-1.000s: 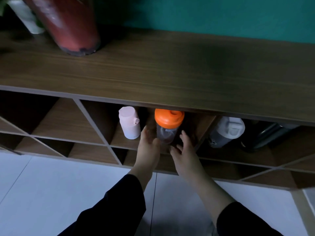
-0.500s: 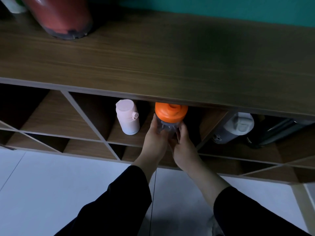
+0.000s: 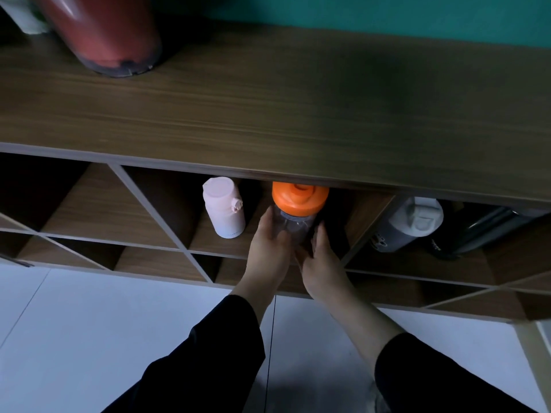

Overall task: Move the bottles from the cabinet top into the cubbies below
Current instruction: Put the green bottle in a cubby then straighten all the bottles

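Observation:
A clear bottle with an orange lid [image 3: 299,201] stands upright in the middle cubby [image 3: 220,245], just under the cabinet top [image 3: 268,114]. My left hand [image 3: 269,251] wraps its left side and my right hand [image 3: 323,263] presses its lower right side. A pale pink bottle [image 3: 223,208] stands upright to its left in the same cubby. In the cubby to the right lie a grey-white bottle [image 3: 408,225] and a black bottle [image 3: 483,231], both tilted. A large red bottle [image 3: 101,34] stands on the cabinet top at the far left.
Part of a white object [image 3: 22,16] shows behind the red bottle at the top left corner. Diagonal dividers split the cabinet into slanted cubbies; those at the left [image 3: 95,204] hold nothing. A white tiled floor [image 3: 89,338] lies below. A teal wall [image 3: 357,13] rises behind.
Both hands closed in around the orange-lidded bottle and pushed it a little deeper under the cabinet top. The view shifted slightly.

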`<state>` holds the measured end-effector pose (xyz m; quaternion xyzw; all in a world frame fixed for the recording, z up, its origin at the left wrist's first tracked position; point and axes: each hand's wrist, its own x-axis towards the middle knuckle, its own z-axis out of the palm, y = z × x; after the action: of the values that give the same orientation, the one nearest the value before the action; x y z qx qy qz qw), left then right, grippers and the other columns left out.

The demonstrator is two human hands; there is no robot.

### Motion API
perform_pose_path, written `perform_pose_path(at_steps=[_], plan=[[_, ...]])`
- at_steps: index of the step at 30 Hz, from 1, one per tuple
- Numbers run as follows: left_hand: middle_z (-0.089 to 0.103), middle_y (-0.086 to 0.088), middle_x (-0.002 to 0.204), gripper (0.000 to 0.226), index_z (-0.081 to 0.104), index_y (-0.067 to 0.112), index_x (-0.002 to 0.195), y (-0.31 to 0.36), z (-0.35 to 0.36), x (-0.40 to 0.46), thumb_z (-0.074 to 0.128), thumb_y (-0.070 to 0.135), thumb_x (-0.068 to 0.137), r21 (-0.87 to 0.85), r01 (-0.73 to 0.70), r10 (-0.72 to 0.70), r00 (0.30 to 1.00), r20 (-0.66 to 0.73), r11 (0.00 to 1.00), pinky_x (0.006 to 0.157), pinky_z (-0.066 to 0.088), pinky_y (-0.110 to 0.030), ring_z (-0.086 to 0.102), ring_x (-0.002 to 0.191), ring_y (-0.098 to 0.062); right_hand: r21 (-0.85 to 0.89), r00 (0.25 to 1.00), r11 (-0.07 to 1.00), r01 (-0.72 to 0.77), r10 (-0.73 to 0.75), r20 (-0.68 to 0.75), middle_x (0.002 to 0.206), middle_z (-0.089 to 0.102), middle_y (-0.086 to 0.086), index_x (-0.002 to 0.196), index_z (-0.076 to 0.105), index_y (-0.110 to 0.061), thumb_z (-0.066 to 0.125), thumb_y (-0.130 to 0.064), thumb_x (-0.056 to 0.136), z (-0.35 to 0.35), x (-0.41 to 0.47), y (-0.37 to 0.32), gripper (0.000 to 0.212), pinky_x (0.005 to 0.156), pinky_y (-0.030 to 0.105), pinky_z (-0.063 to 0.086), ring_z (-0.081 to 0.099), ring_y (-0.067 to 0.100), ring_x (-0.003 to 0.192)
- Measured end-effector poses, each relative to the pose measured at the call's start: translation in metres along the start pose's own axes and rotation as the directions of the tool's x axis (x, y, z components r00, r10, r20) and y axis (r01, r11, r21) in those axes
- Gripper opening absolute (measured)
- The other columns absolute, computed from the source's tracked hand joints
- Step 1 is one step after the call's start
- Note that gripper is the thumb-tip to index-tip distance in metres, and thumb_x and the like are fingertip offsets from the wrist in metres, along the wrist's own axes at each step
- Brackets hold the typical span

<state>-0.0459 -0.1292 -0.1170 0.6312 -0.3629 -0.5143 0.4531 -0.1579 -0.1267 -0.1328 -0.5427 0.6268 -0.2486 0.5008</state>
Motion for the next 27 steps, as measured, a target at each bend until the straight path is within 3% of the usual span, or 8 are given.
perform_pose_path(at_steps=[6, 9, 12, 14, 18, 20, 23, 27], plan=[[0.075, -0.009, 0.097, 0.024, 0.067, 0.029, 0.088, -0.003, -0.032, -0.015, 0.045, 0.021, 0.082, -0.087, 0.094, -0.124, 0.872, -0.474, 0.992, 0.090, 0.056, -0.049, 0.069, 0.099, -0.035, -0.323, 0.998, 0.945, -0.060, 0.068, 0.014, 0.149, 0.051, 0.012, 0.153, 0.036, -0.016, 0.051, -0.021, 0.102, 0.024, -0.014, 0.004, 0.054, 0.110, 0.033, 0.039, 0.049, 0.027, 0.136], [0.069, -0.005, 0.112, 0.027, 0.062, 0.021, 0.114, 0.007, -0.054, -0.012, 0.047, 0.014, 0.092, -0.155, 0.091, -0.161, 0.827, -0.539, 0.984, 0.093, 0.051, -0.043, 0.064, 0.105, -0.028, -0.309, 0.997, 0.949, 0.070, -0.054, 0.060, 0.151, 0.049, 0.006, 0.153, 0.039, -0.020, 0.052, -0.022, 0.101, 0.038, -0.016, -0.008, 0.053, 0.110, 0.027, 0.035, 0.045, 0.023, 0.139], [0.065, -0.002, 0.122, 0.042, 0.054, 0.019, 0.134, 0.008, -0.067, -0.003, 0.048, 0.017, 0.092, -0.193, 0.081, -0.177, 0.815, -0.552, 0.978, 0.103, 0.051, -0.045, 0.062, 0.113, -0.027, -0.190, 0.985, 0.968, 0.161, -0.144, 0.098, 0.158, 0.040, 0.003, 0.157, 0.028, -0.021, 0.050, -0.014, 0.101, 0.055, -0.012, -0.025, 0.060, 0.111, 0.023, 0.031, 0.037, 0.020, 0.145], [0.065, -0.003, 0.118, 0.039, 0.058, 0.023, 0.126, 0.007, -0.067, -0.003, 0.046, 0.018, 0.089, -0.203, 0.085, -0.175, 0.859, -0.480, 0.975, 0.101, 0.050, -0.041, 0.062, 0.112, -0.027, -0.147, 0.979, 0.971, 0.186, -0.171, 0.112, 0.162, 0.033, 0.005, 0.159, 0.020, -0.019, 0.048, -0.009, 0.101, 0.066, 0.000, -0.035, 0.066, 0.114, 0.027, 0.030, 0.032, 0.021, 0.148], [0.071, 0.001, 0.127, 0.053, 0.055, 0.031, 0.136, -0.006, -0.060, -0.001, 0.049, 0.012, 0.087, -0.116, 0.062, -0.097, 0.941, -0.325, 0.991, 0.098, 0.056, -0.044, 0.069, 0.114, -0.020, -0.065, 0.983, 0.992, 0.110, -0.099, 0.155, 0.151, 0.044, 0.014, 0.158, 0.017, -0.016, 0.044, -0.003, 0.101, 0.074, 0.033, -0.053, 0.064, 0.095, 0.020, 0.036, 0.046, 0.028, 0.136], [0.068, 0.005, 0.130, 0.064, 0.045, 0.038, 0.146, -0.005, -0.060, 0.001, 0.048, 0.014, 0.087, -0.140, 0.099, -0.136, 0.947, -0.290, 0.985, 0.103, 0.054, -0.045, 0.067, 0.116, -0.016, -0.008, 0.972, 0.998, 0.062, -0.058, 0.228, 0.149, 0.048, 0.015, 0.156, 0.023, -0.021, 0.049, -0.011, 0.098, 0.074, 0.043, -0.057, 0.065, 0.100, 0.028, 0.042, 0.050, 0.030, 0.133], [0.068, 0.010, 0.102, 0.063, 0.035, 0.040, 0.152, 0.000, -0.066, 0.003, 0.045, 0.011, 0.097, -0.136, 0.162, -0.194, 0.945, -0.262, 0.977, 0.100, 0.054, -0.042, 0.066, 0.094, -0.008, 0.041, 0.955, 0.994, 0.101, -0.108, 0.276, 0.138, 0.059, 0.011, 0.145, 0.044, -0.029, 0.062, -0.035, 0.078, 0.080, 0.048, -0.048, 0.069, 0.097, 0.038, 0.050, 0.061, 0.025, 0.120], [0.067, -0.004, 0.135, 0.068, 0.037, 0.038, 0.153, -0.008, -0.082, 0.015, 0.045, 0.018, 0.089, -0.051, 0.148, -0.156, 0.953, -0.259, 0.988, 0.103, 0.054, -0.051, 0.066, 0.118, -0.025, 0.100, 0.972, 0.984, 0.148, -0.164, 0.171, 0.144, 0.055, 0.003, 0.149, 0.039, -0.024, 0.054, -0.019, 0.090, 0.089, 0.040, -0.044, 0.062, 0.106, 0.038, 0.046, 0.055, 0.017, 0.129]])
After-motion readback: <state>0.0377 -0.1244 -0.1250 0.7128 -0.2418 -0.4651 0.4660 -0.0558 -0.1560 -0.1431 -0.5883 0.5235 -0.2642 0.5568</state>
